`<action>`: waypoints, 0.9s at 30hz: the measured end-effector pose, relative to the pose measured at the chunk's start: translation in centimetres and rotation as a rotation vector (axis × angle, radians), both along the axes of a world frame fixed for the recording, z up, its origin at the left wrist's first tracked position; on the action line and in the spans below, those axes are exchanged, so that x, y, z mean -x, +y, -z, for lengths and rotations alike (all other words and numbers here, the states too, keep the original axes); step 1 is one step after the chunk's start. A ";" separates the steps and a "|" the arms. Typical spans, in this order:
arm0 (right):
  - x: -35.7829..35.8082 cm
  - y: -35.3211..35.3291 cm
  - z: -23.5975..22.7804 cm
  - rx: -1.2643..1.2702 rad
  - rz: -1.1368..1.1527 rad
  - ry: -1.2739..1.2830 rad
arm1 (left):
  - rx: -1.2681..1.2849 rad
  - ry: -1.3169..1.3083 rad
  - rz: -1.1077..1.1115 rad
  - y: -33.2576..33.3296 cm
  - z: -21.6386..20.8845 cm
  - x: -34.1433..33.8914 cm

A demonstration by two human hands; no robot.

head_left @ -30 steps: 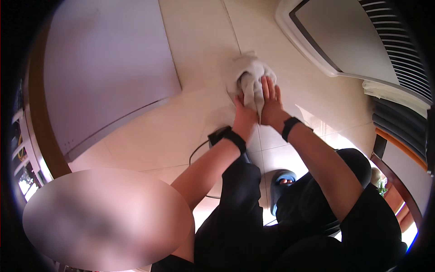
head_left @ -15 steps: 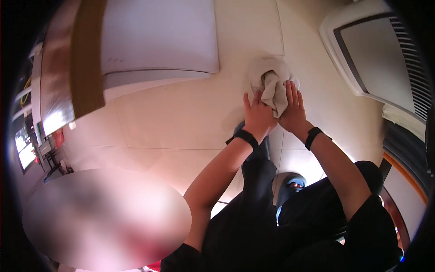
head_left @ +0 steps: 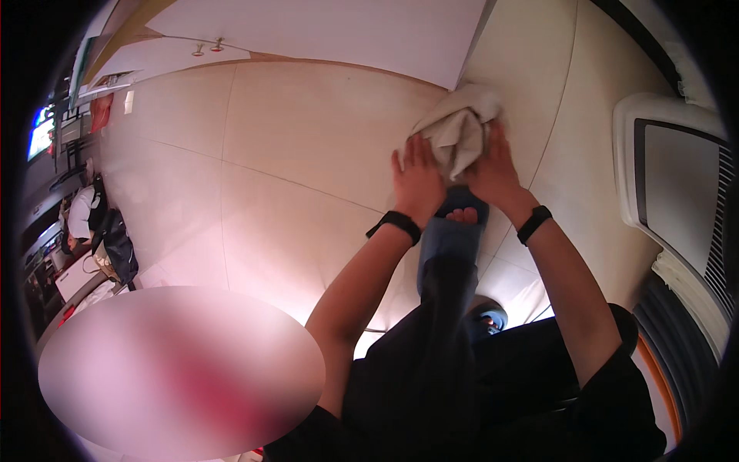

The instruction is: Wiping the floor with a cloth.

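Note:
A crumpled light-grey cloth [head_left: 460, 123] lies bunched on the pale tiled floor [head_left: 300, 131]. My left hand [head_left: 418, 181] presses on its near left side, fingers stretched out and thumb apart. From the right, my right hand [head_left: 496, 171] lies against the cloth's near edge with its fingers extended and slightly blurred. Neither hand closes around the fabric. Each wrist wears a black band. Just below the hands is my foot in a dark open-toed slipper [head_left: 462, 202].
A white panel-sided piece of furniture [head_left: 362, 35] stands ahead, its corner close beyond the cloth. At the right is a white appliance with a grey panel and vents [head_left: 677, 185], beside dark folded fabric [head_left: 681, 323]. A black bag [head_left: 117, 245] sits far left.
The view has turned and shifted, so the white furniture and appliance appear in different places. Both hands and the cloth have moved over the floor toward the furniture's corner. My slippered foot shows more fully.

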State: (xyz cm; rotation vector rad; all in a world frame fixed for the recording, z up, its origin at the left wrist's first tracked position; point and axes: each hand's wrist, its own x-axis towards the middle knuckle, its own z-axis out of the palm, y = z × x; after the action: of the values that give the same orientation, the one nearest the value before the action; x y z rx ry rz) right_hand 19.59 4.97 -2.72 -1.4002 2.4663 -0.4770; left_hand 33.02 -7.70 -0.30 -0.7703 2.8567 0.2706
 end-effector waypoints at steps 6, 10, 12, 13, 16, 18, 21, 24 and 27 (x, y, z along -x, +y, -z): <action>-4.0 -4.7 -1.7 0.119 -0.133 -0.230 | 0.065 -0.093 -0.221 -3.6 0.2 -7.7; -6.7 -5.6 -2.4 0.010 -0.230 -0.233 | -0.110 -0.011 -0.403 -6.6 -0.2 -10.0; -6.8 -5.0 -2.1 0.128 -0.149 -0.180 | -0.212 0.154 -0.464 -6.4 0.4 -9.7; -6.8 -4.8 -2.5 0.128 -0.143 -0.181 | -0.351 0.287 -0.600 -6.2 0.4 -9.4; -5.5 -2.9 -3.8 0.039 -0.126 -0.147 | -0.331 0.497 -0.652 -3.9 1.1 -6.6; -4.4 -1.1 -4.6 -0.114 -0.053 -0.258 | -0.177 0.573 -0.568 -1.4 1.2 -3.4; -3.4 2.0 -5.4 -0.197 0.109 -0.200 | -0.203 0.540 -0.477 1.6 1.1 1.5; -3.1 5.3 -5.3 -0.265 0.266 -0.069 | -0.313 0.298 0.056 3.3 2.0 3.7; -3.7 9.1 -4.4 -0.366 0.312 -0.067 | -0.283 0.222 0.341 5.5 1.8 5.7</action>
State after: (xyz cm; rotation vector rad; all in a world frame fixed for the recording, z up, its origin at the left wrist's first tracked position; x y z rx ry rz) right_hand 23.28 14.04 1.68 -0.8514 2.5599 -0.1165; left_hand 27.27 -2.23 -2.06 -0.2057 2.9896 0.7277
